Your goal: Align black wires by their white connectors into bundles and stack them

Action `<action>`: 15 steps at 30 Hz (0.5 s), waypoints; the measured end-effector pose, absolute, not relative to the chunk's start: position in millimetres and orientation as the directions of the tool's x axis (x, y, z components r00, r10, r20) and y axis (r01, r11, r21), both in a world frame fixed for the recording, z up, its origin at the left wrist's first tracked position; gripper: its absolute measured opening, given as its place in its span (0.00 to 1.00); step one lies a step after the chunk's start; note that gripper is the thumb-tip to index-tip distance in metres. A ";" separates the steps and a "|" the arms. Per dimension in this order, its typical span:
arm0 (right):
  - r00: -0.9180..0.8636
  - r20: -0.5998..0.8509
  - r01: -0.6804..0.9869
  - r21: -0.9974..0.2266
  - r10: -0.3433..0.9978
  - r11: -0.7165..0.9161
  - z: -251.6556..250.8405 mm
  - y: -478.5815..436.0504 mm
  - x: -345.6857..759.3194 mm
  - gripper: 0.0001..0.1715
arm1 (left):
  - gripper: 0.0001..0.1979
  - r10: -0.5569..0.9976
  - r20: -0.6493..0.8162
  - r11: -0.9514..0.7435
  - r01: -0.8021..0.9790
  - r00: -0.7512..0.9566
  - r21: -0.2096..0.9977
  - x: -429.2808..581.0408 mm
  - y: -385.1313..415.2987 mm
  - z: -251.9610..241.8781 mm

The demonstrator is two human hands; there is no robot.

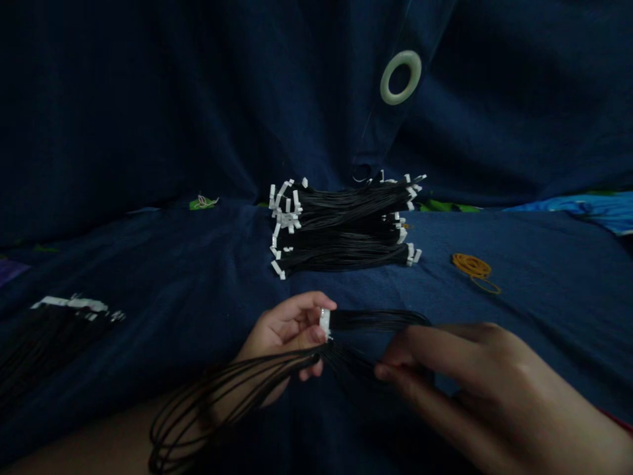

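Observation:
My left hand (281, 336) pinches a small white plastic connector (324, 323), from which a bundle of thin black wires (376, 320) runs to the right. My right hand (484, 389) grips black wires between thumb and fingers (390, 356), a short way from the connector. Long wire loops (198, 415) droop down past my left wrist toward the lower left. Ahead of my hands, a stacked pile of black wire harnesses (341, 227) with white connectors at both ends rests on the navy cloth (198, 251).
A loose orange rubber-band bunch (472, 269) lies to the right of the pile. Another black wire bundle with white connectors (69, 305) lies at the left. Behind hangs a dark blue curtain with a pale ring grommet (400, 77). A lighter blue cloth (578, 210) lies at the far right.

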State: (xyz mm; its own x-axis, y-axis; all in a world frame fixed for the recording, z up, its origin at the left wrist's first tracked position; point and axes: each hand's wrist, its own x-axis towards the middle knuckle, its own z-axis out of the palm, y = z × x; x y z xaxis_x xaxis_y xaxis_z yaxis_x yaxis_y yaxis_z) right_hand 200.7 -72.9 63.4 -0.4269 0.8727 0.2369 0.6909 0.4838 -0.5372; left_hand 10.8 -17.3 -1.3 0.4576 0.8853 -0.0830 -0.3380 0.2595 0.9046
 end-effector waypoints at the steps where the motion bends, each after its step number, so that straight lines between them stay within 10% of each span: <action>1: -0.445 0.242 0.708 -0.494 0.862 0.505 62.5 -74.0 199.1 0.08 | 0.17 0.889 -0.094 0.266 -0.339 0.449 0.903 10.6 -18.2 0.2; 15: -0.479 0.260 0.729 -0.413 0.838 0.545 60.1 -74.6 201.2 0.09 | 0.17 0.886 -0.120 0.300 -0.355 0.448 0.886 10.8 -21.4 6.4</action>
State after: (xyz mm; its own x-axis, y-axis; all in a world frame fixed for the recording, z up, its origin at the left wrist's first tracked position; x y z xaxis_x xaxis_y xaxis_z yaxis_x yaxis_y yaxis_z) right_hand 201.2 -74.6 60.1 -0.4794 0.8383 0.2598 0.7294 0.5452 -0.4131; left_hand 10.8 -21.4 6.4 0.4481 0.8859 -0.1199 -0.3552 0.2995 0.8855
